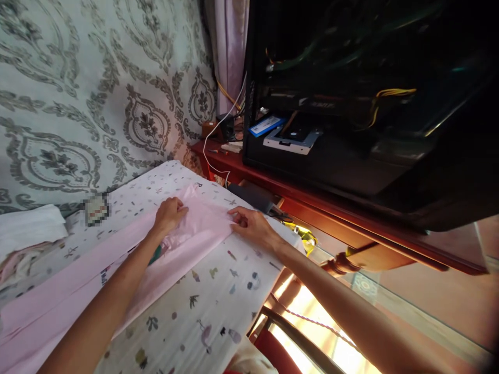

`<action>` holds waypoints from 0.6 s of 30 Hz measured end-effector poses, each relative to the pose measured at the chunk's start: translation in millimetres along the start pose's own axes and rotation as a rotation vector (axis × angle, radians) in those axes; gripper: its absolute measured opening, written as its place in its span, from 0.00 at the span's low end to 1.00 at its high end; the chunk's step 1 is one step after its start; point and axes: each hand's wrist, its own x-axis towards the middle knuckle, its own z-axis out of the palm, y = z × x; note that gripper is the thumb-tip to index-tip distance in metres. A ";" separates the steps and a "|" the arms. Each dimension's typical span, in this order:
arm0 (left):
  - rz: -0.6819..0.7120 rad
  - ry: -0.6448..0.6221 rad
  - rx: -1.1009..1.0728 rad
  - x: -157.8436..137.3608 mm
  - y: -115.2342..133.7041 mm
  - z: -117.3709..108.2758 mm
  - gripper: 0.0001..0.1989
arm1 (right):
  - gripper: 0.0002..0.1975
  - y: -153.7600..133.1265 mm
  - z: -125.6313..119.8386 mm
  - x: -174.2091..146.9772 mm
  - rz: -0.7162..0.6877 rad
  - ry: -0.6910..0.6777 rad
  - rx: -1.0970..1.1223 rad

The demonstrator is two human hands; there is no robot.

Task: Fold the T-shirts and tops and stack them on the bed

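A long pink garment [210,223] with printed lettering and a green patch lies spread over a white sheet [218,306] that has small printed figures. My left hand [169,215] is closed on its upper part, fingers curled into the cloth. At the garment's far right corner, my right hand [253,228] pinches the edge between thumb and fingers. Between the two hands the cloth is wrinkled and slightly raised. My left forearm hides part of the lettering and the middle of the garment.
Folded white cloth [31,226] lies at the left by the patterned wall [109,104]. On the right stands a red wooden desk [312,200] bearing a large black case [351,156]. A white cable [208,156] hangs over the desk. A chair [300,337] is below, right.
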 end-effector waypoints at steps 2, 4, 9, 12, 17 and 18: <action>0.028 -0.009 -0.045 1.4 -2.6 0.1 0.03 | 0.17 0.0 0.2 -0.1 0.009 0.015 -0.017; 0.036 -0.008 -0.117 0.5 -4.3 -1.7 0.04 | 0.17 -0.2 0.4 -0.5 0.011 0.019 -0.028; 0.038 0.064 -0.135 -4.9 0.2 -8.1 0.03 | 0.15 -2.7 -0.3 -2.1 0.004 0.019 -0.041; 0.044 0.091 -0.100 -6.8 5.6 -8.7 0.03 | 0.15 -4.6 0.2 -2.5 0.016 0.027 -0.054; 0.085 0.046 0.098 -11.7 10.5 -6.2 0.05 | 0.13 -6.4 1.8 -2.9 0.039 0.057 -0.083; 0.098 0.047 0.131 -13.2 11.1 -6.7 0.06 | 0.13 -6.6 1.9 -3.1 0.038 0.060 -0.086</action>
